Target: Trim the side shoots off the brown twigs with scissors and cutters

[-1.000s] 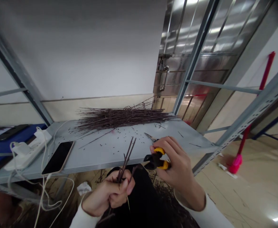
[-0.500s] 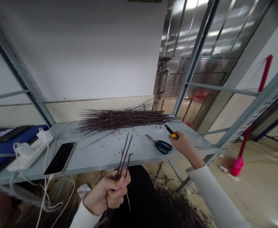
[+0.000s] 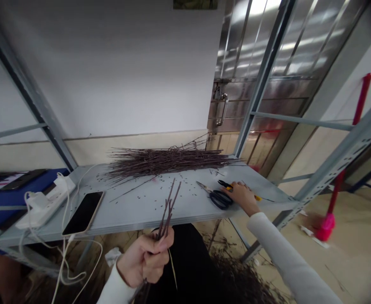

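My left hand [image 3: 150, 255] is closed around a few thin dark brown twigs [image 3: 168, 213], held low in front of the shelf. Their tips point up, and the lower ends run down below my fist. My right hand [image 3: 242, 196] is over a pair of pliers [image 3: 225, 184] with black jaws and yellow handles, which lies on the shelf top. My fingers wrap over its middle, hiding part of the handles. Just left of it lie scissors [image 3: 221, 199] with dark blue handles, blades pointing back left. A thick bundle of similar twigs [image 3: 166, 161] stretches along the back of the shelf.
A grey metal shelf [image 3: 125, 211] spans the front, with dark bits scattered on it. On its left are a phone [image 3: 83, 213] and a white power strip [image 3: 47, 202] with cables. Uprights stand at both sides. More twigs [image 3: 242, 274] lie on the floor.
My right hand has lowered the pliers from a raised angle to flat on the shelf, beside the scissors. My left hand keeps its grip on the twigs. The view has shifted slightly.
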A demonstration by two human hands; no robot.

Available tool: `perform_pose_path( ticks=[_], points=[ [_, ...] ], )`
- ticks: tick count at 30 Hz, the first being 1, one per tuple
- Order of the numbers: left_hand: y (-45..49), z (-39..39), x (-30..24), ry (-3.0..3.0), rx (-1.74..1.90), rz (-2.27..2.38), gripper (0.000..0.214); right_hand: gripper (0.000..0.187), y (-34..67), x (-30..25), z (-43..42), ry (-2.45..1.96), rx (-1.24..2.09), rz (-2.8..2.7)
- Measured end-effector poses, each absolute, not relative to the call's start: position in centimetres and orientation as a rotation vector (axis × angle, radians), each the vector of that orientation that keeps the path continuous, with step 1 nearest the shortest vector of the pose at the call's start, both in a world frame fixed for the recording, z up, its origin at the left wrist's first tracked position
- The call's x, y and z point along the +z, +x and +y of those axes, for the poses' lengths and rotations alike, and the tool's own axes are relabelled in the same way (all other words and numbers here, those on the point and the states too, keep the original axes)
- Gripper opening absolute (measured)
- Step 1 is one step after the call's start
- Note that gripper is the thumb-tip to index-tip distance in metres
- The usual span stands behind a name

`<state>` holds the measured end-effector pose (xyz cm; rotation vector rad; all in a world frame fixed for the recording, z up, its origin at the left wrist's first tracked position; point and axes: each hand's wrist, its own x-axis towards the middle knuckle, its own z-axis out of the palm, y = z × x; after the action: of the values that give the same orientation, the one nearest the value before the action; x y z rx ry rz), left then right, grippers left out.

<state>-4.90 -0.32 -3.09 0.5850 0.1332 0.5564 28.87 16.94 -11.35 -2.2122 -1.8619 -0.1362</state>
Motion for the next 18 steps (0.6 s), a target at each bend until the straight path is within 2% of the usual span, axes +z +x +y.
perform_pose_path(
  ticks=[7,13,18],
  points=[
    [-5.1,0.2,-3.6,0.537,0.551,0.059,0.013,0.036,28.9,-11.3,17.6,-2.01,-0.293,-1.906],
    [-4.9,0.3,-4.0,0.507,0.556,0.078,0.021,0.02,27.5,-12.2,15.7,-1.645,-0.13,-2.216],
    [-4.7,0.1,-3.3,0.577,0.57,0.174,0.027,0.013,27.4,-12.8,15.3,-1.608,0.017,-2.252]
  ],
)
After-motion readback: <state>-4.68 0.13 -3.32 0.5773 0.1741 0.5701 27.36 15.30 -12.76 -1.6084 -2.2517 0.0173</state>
